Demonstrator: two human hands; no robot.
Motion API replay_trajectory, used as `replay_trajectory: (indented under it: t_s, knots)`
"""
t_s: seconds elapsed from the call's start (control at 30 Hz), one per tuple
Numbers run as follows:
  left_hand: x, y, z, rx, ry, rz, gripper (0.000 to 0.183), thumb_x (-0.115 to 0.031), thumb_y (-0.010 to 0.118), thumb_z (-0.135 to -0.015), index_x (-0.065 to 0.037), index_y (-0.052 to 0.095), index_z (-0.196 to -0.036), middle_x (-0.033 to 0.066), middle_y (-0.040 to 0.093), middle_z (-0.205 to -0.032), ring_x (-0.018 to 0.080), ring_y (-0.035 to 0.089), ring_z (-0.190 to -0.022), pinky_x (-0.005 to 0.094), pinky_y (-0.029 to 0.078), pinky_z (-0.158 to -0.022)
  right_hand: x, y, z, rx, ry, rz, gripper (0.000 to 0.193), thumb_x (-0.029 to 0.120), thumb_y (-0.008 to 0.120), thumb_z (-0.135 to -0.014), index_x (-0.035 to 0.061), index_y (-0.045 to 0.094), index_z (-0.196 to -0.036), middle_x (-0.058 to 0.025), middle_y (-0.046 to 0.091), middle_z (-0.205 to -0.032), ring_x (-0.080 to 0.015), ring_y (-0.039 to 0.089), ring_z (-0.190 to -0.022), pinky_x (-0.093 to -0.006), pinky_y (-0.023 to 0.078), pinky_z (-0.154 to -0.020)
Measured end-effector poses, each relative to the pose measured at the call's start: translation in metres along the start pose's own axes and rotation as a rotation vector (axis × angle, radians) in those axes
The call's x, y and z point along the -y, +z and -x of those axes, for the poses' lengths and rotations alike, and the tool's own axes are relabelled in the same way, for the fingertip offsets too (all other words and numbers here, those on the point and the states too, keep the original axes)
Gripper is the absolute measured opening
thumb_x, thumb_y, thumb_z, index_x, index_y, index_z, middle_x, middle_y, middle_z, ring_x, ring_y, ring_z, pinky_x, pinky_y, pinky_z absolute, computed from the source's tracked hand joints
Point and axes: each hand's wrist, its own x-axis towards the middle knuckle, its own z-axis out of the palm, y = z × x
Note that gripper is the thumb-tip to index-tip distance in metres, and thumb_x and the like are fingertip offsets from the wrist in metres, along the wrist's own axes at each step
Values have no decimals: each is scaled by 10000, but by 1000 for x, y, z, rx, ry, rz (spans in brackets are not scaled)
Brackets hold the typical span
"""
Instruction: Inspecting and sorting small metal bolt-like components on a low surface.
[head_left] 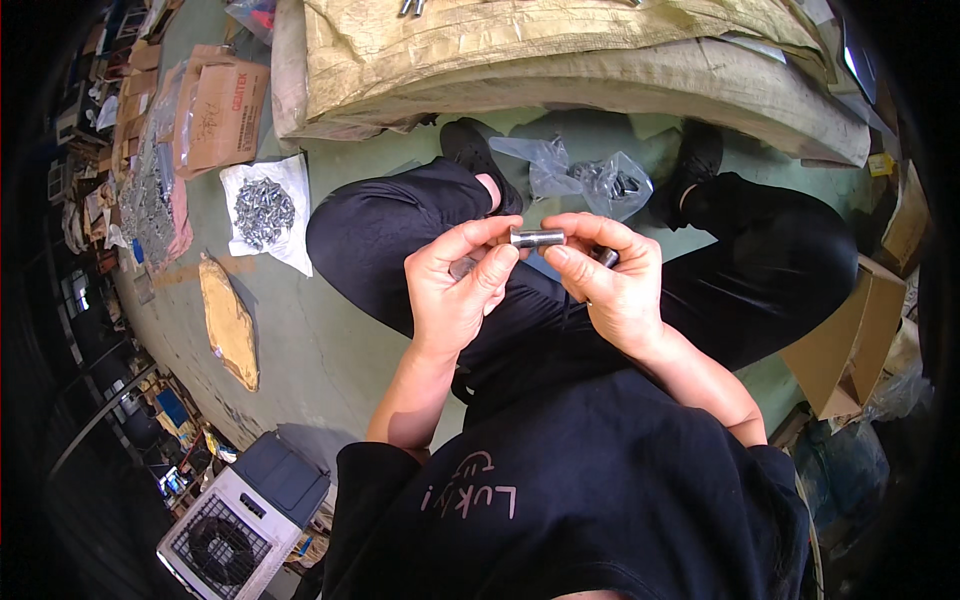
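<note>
Left hand [452, 285] and right hand [622, 285] pinch one shiny metal cylinder [538, 238] between them; best kept level, light fingertip hold. One darker cylinder [606, 257] in right fingers (left holds something grey, unclear). Farther: one white sheet [299, 250], metal parts [264, 213] uncountable.

Beyond the black T-shirt [610, 480] — printed in pale pink — silver is shown by the metal cylinder [538, 239]; to the shirt's left, the white-and-grey air cooler [245, 520] is patterned with dark lattice.
</note>
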Motion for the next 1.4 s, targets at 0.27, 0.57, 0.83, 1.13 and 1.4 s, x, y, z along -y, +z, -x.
replay_trajectory:
  t_s: [0.27,0.57,0.83,1.13,1.4]
  knots:
    - [-3,-4,1,-15,-80,74,200,-44,567,-811,69,559,-976,113,593,-750,63,476,-505,150,366,-390,-3,3,1,-5,16,-12,195,15,655,-738,-2,627,-930,26,547,-737,-22,430,-631,-161,350,-562]
    - [-2,-11,9,-68,112,-206,241,44,627,-717,38,593,-956,63,587,-849,55,503,-616,170,409,-557,-5,11,4,4,35,41,205,15,654,-738,2,626,-941,23,552,-743,-24,433,-638,-158,353,-566]
    - [-5,-24,8,-66,381,-419,258,50,643,-681,31,599,-934,83,583,-897,72,501,-603,192,416,-541,-7,25,-2,41,34,66,219,6,635,-749,-16,604,-964,6,541,-696,-27,395,-538,-172,305,-463]
    - [-25,-130,29,-655,287,258,210,-26,525,-802,88,528,-979,104,565,-822,56,413,-499,161,287,-345,-14,26,-10,-37,249,-62,196,0,544,-790,-46,566,-980,-91,558,-732,-57,351,-435,-213,260,-401]
    - [133,-297,10,-1040,-78,481,160,-128,625,-767,-4,566,-849,87,600,-758,66,403,-458,194,258,-358,-28,24,-14,-53,316,73,176,85,577,-805,2,584,-961,-70,530,-727,-65,341,-416,-201,253,-391]
